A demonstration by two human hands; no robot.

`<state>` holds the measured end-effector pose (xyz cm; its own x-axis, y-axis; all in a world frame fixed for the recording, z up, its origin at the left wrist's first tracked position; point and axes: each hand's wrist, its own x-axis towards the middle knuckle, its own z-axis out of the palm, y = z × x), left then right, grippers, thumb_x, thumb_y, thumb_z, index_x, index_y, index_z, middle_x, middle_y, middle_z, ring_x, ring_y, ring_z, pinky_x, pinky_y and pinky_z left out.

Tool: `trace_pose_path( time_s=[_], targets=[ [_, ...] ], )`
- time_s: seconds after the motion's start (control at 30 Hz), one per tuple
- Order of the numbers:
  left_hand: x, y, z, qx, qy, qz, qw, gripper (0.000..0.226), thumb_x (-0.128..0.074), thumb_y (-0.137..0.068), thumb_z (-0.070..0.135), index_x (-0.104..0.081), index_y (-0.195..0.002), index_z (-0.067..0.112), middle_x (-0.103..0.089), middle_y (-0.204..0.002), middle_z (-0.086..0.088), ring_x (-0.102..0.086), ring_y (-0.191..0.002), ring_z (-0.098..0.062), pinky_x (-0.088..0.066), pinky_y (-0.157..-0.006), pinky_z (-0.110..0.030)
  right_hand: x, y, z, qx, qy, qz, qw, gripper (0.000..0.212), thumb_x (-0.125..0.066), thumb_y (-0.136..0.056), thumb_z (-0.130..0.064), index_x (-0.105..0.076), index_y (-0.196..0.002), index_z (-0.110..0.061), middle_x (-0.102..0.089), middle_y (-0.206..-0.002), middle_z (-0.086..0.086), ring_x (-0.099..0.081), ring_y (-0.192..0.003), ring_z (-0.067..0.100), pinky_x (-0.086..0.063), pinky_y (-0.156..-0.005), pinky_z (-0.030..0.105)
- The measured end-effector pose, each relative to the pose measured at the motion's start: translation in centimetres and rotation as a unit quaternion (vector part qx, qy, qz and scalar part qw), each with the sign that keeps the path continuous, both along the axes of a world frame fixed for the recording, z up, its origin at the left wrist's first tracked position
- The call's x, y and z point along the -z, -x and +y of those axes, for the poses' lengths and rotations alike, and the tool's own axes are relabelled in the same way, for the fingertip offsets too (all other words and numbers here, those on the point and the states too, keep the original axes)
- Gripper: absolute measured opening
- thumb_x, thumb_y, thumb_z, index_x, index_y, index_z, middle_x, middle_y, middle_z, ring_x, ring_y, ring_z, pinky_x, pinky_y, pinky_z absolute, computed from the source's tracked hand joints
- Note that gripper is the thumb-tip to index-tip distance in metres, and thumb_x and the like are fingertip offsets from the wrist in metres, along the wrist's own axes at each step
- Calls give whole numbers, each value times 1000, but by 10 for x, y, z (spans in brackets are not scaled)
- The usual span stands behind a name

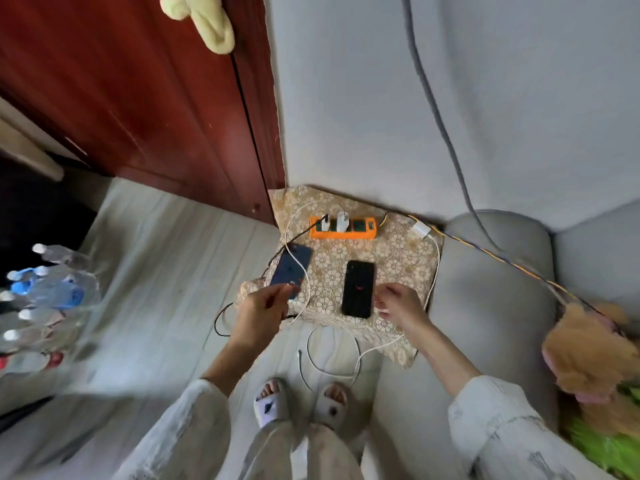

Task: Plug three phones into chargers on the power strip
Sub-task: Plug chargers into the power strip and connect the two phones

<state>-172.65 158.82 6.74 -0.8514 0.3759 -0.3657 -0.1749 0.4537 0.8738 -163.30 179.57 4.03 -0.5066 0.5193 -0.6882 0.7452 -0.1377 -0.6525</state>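
Note:
An orange power strip (pixel 343 230) lies on a patterned cloth (pixel 398 258) on the floor, with two white chargers (pixel 341 220) plugged into it. A blue phone (pixel 291 263) lies at the cloth's left edge, with a white cable (pixel 304 271) draped across it. My left hand (pixel 261 311) pinches that phone's near end. A black phone (pixel 358 288) lies flat in the middle of the cloth. My right hand (pixel 398 304) hovers just right of it with fingers curled and apart, holding nothing. A third white charger (pixel 420 229) lies loose on the cloth to the right of the strip.
A white cable (pixel 332 362) loops on the floor by my slippered feet. A grey sofa (pixel 491 289) stands on the right and a red wooden door (pixel 138 98) on the left. Several plastic bottles (pixel 48 296) lie at far left. A plush toy (pixel 588 355) sits at right.

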Motion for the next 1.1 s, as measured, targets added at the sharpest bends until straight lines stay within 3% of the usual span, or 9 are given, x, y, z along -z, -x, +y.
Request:
trace_pose_path(
  time_s=[0.17,0.33,0.4,0.5,0.63,0.77,0.87,0.97,1.1],
  targets=[
    [97,0,0,-7,39,-34,999,23,-46,-94,10,-64,-82,1,-49,-53,3,-42,-40,-1,-32,-43,-9,109,13,8,-75,-82,-128,986,31,-46,-93,-16,-57,-114,4,-62,-114,23,-60,-99,34,-47,-86,41],
    [161,0,-7,-11,28,-87,996,13,-52,-91,13,-63,-87,8,-61,-61,0,-42,-37,-3,-35,-41,-9,183,38,9,-73,-165,-148,972,34,-47,-94,-30,-62,-95,1,-64,-88,17,-60,-86,29,-46,-62,30],
    [177,-2,-13,-31,37,-106,993,13,-52,-91,14,-63,-90,6,-62,-62,-2,-43,-37,-3,-36,-42,-10,205,49,9,-116,-230,-189,948,58,-42,-92,-47,-57,-102,8,-60,-102,24,-55,-104,34,-46,-81,37],
    [192,-1,-22,-55,55,-123,989,14,-53,-90,15,-63,-90,5,-63,-64,-3,-43,-39,-4,-36,-43,-12,223,63,3,-173,-265,-265,911,99,-44,-81,-67,-22,-135,14,-31,-138,27,-32,-127,39,-40,-96,43],
    [197,-1,-26,-67,58,-141,986,14,-54,-90,15,-63,-88,6,-64,-65,-2,-44,-40,-4,-37,-44,-11,235,72,0,-176,-257,-310,898,101,-65,-72,-57,-25,-135,11,-25,-139,23,-27,-128,38,-40,-100,49],
    [179,-1,-23,-59,50,-141,987,12,-54,-90,15,-64,-87,9,-66,-66,-2,-45,-41,-4,-37,-43,-10,224,67,4,-161,-171,-322,917,78,-72,-69,-47,-48,-123,4,-42,-131,20,-41,-121,37,-41,-101,44],
    [151,3,-21,-50,36,-135,989,12,-54,-90,13,-65,-88,8,-66,-67,-2,-47,-41,-3,-37,-43,-8,184,55,-2,-11,44,-233,971,64,-77,-66,-33,-53,-117,-4,-56,-117,16,-56,-103,29,-52,-82,40],
    [111,5,-14,-28,20,-118,992,14,-53,-90,13,-65,-91,6,-66,-68,-1,-49,-42,-2,-38,-45,-8,114,49,-7,117,235,-142,954,51,-78,-65,-29,-55,-107,-9,-63,-96,11,-60,-94,23,-49,-70,36],
    [39,9,-5,16,4,-49,999,15,-53,-91,18,-66,-89,11,-62,-62,5,-47,-42,-2,-39,-48,-11,15,52,-14,204,348,-17,915,50,-78,-63,-32,-55,-98,-4,-63,-80,12,-63,-81,25,-54,-66,37]
  ],
)
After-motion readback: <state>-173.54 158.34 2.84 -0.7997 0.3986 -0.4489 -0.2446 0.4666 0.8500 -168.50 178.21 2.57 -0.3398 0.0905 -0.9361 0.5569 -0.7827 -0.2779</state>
